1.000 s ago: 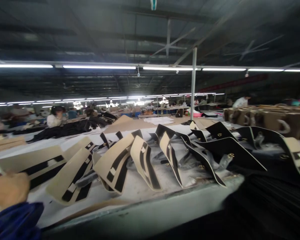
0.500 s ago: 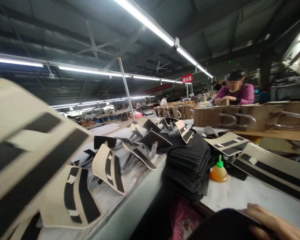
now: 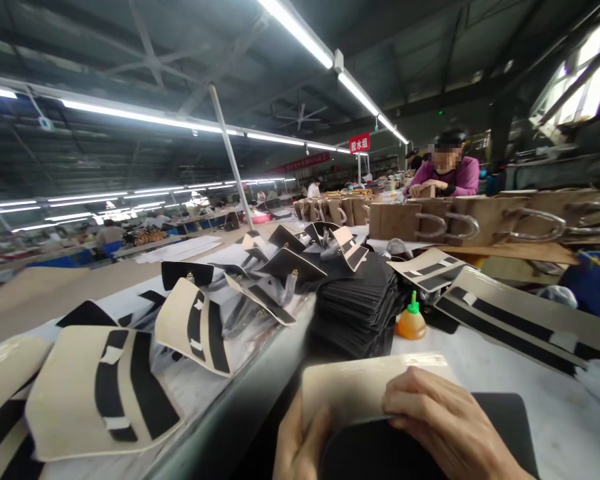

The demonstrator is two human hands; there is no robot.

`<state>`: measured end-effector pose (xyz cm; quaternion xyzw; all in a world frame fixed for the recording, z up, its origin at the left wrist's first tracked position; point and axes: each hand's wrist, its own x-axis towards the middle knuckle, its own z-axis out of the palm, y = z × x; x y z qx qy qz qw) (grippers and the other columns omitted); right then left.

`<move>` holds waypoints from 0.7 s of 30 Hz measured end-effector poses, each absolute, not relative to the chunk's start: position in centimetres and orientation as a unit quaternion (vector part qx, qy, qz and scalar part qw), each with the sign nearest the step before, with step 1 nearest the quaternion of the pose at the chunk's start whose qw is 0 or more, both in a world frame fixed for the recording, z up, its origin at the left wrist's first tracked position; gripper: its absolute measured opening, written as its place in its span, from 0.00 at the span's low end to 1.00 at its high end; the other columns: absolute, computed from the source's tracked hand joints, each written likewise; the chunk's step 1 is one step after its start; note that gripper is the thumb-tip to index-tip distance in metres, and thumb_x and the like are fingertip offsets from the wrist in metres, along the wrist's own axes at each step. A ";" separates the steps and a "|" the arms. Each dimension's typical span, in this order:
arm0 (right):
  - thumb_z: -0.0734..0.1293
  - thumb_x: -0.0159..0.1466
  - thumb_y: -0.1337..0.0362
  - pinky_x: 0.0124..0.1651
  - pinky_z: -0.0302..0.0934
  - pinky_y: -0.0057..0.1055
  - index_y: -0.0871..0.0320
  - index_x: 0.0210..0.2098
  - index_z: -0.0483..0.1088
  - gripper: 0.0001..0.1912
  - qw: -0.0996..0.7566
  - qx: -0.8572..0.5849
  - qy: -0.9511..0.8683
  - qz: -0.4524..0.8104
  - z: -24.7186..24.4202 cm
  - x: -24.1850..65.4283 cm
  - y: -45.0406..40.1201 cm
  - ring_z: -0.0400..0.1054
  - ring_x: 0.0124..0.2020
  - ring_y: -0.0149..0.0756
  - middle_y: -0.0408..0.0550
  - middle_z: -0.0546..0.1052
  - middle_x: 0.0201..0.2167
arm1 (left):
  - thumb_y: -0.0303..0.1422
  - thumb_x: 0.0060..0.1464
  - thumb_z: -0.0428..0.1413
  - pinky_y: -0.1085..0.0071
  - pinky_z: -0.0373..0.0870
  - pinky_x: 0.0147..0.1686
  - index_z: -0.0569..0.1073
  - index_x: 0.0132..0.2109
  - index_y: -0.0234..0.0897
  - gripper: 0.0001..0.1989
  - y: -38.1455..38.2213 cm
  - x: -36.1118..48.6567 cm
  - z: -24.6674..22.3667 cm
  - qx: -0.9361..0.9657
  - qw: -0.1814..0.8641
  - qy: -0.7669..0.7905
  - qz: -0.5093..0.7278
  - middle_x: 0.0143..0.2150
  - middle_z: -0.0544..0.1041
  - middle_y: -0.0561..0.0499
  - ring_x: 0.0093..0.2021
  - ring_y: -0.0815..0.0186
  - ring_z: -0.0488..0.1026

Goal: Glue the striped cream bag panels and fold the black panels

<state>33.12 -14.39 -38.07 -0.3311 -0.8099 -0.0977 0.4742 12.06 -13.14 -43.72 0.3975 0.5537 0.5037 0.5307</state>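
Observation:
A cream panel (image 3: 350, 380) with a strip of clear tape near its top edge is between my hands, low in the head view. My left hand (image 3: 300, 443) grips its left side, thumb in front. My right hand (image 3: 430, 407) is closed, its fingers pinching where the panel meets a black rounded piece (image 3: 365, 453) in front. Whether the two pieces are joined, I cannot tell. Under my right wrist a dark sheet (image 3: 513, 420) lies on the white table. Just beyond are a stack of black panels (image 3: 357, 307) and a glue bottle (image 3: 411, 320) with a green nozzle.
Cream panels with black strips (image 3: 100, 393) lie on the left tabletop, among several curled black flaps (image 3: 293, 263). More striped panels (image 3: 530, 327) lie at right. Brown bags (image 3: 395, 220) with plastic-wrapped handles line the far side, where a person (image 3: 445, 173) in purple works.
The large striped panel close by at left has gone from there. My left hand has come into view, and a cream panel is between both hands. The view has turned slightly right.

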 end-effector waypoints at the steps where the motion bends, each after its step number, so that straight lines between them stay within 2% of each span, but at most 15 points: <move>1: 0.59 0.73 0.67 0.29 0.64 0.23 0.55 0.41 0.67 0.07 0.474 -0.341 -0.805 -0.111 -38.3 32.9 -14.1 0.70 0.26 0.28 0.43 0.74 0.28 | 0.51 0.52 0.62 0.56 0.63 0.65 0.70 0.63 0.36 0.36 -13.2 12.2 -43.5 0.376 0.544 0.564 0.495 0.63 0.74 0.41 0.67 0.47 0.65; 4: 0.58 0.73 0.68 0.31 0.65 0.23 0.55 0.48 0.68 0.09 0.467 -0.360 -0.794 -0.146 -38.8 32.5 -13.8 0.72 0.28 0.29 0.43 0.76 0.30 | 0.56 0.47 0.64 0.55 0.52 0.70 0.69 0.64 0.42 0.41 -13.6 12.1 -42.4 0.354 0.557 0.584 0.473 0.69 0.67 0.46 0.72 0.48 0.55; 5: 0.58 0.73 0.68 0.31 0.65 0.23 0.54 0.49 0.69 0.10 0.461 -0.354 -0.801 -0.145 -38.8 32.5 -13.8 0.72 0.29 0.29 0.44 0.76 0.32 | 0.56 0.46 0.64 0.55 0.52 0.70 0.70 0.64 0.44 0.41 -13.8 12.0 -42.0 0.350 0.571 0.578 0.467 0.68 0.67 0.47 0.72 0.48 0.55; 8: 0.61 0.73 0.64 0.30 0.64 0.21 0.52 0.49 0.72 0.10 0.447 -0.325 -0.822 -0.140 -38.3 32.6 -13.7 0.71 0.28 0.26 0.43 0.76 0.32 | 0.57 0.46 0.64 0.55 0.64 0.65 0.71 0.63 0.44 0.40 -14.4 12.2 -40.4 0.343 0.642 0.511 0.458 0.60 0.77 0.46 0.65 0.46 0.67; 11: 0.61 0.73 0.62 0.28 0.62 0.23 0.53 0.51 0.73 0.11 0.441 -0.313 -0.828 -0.149 -37.6 32.5 -13.5 0.69 0.27 0.27 0.43 0.75 0.31 | 0.55 0.54 0.59 0.57 0.72 0.58 0.74 0.60 0.44 0.32 -14.6 12.7 -38.6 0.384 0.689 0.429 0.440 0.52 0.82 0.45 0.58 0.47 0.75; 14: 0.60 0.73 0.68 0.29 0.61 0.26 0.53 0.55 0.71 0.14 0.409 -0.308 -0.849 -0.129 -37.3 32.4 -13.4 0.68 0.28 0.28 0.43 0.73 0.31 | 0.52 0.59 0.56 0.58 0.70 0.60 0.76 0.58 0.45 0.25 -14.7 12.9 -37.5 0.453 0.662 0.397 0.445 0.55 0.81 0.47 0.60 0.50 0.74; 17: 0.61 0.73 0.68 0.28 0.59 0.26 0.54 0.58 0.69 0.15 0.388 -0.305 -0.862 -0.117 -37.0 32.3 -13.4 0.65 0.27 0.28 0.41 0.71 0.29 | 0.46 0.62 0.55 0.60 0.66 0.64 0.75 0.59 0.46 0.21 -14.7 12.7 -37.8 0.499 0.607 0.414 0.458 0.61 0.76 0.49 0.64 0.53 0.70; 21: 0.60 0.74 0.67 0.26 0.56 0.25 0.56 0.59 0.67 0.15 0.377 -0.293 -0.870 -0.122 -36.1 32.2 -13.5 0.63 0.25 0.27 0.40 0.69 0.27 | 0.43 0.64 0.53 0.62 0.69 0.61 0.75 0.59 0.45 0.20 -14.9 12.5 -38.9 0.524 0.557 0.449 0.462 0.57 0.79 0.47 0.59 0.55 0.74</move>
